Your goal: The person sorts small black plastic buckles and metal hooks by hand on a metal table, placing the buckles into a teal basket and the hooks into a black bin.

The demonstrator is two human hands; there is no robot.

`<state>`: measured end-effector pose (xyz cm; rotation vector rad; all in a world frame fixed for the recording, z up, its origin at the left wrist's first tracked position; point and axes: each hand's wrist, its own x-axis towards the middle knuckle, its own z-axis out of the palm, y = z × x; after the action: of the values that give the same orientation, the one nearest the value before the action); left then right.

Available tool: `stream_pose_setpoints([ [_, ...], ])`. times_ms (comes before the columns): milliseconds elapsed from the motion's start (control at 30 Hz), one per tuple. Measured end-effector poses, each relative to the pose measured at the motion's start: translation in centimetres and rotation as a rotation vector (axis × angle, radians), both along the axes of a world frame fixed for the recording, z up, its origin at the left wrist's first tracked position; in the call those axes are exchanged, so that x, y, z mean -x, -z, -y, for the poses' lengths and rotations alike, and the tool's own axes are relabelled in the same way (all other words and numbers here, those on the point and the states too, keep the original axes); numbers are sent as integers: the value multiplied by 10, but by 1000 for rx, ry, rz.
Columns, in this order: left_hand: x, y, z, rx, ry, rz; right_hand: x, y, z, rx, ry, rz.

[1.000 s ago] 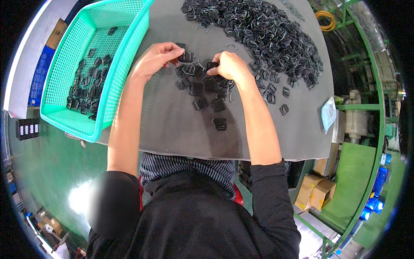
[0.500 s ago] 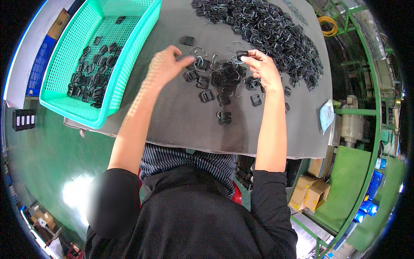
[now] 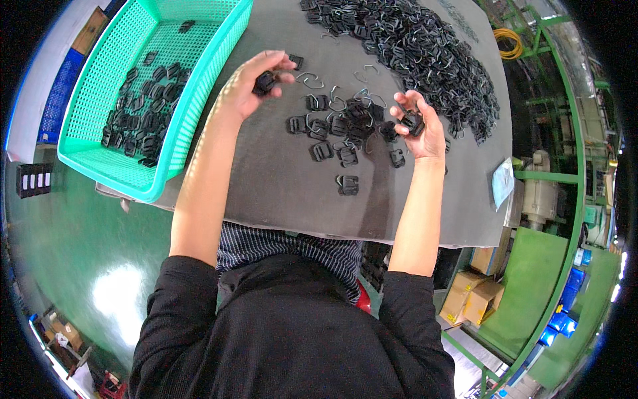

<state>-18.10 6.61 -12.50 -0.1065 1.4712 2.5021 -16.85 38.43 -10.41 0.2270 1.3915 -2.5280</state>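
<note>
Grey flat table [image 3: 292,193], green perforated plastic basket [image 3: 183,126] at left. Left hand [image 3: 246,83] holds a black blocky plastic buckle [image 3: 264,82] (basket side); right hand [image 3: 430,133], palm up, cradles a second black buckle [image 3: 413,124] near loose buckles [image 3: 339,125].

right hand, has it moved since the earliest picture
Yes: the right hand has moved rightward, closer to the light blue packet at the right edge of the table.
</note>
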Motion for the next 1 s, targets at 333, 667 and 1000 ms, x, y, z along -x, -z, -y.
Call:
stream_pose_setpoints([
  [333,51,21,-27,1502,-11,-319,1,12,68,-1678,-360,-257],
  [667,-30,-15,4,372,117,-53,-14,6,19,-986,-234,-148],
  [1000,-58,6,-32,1208,163,-323,-33,14,-14,339,-167,-88],
])
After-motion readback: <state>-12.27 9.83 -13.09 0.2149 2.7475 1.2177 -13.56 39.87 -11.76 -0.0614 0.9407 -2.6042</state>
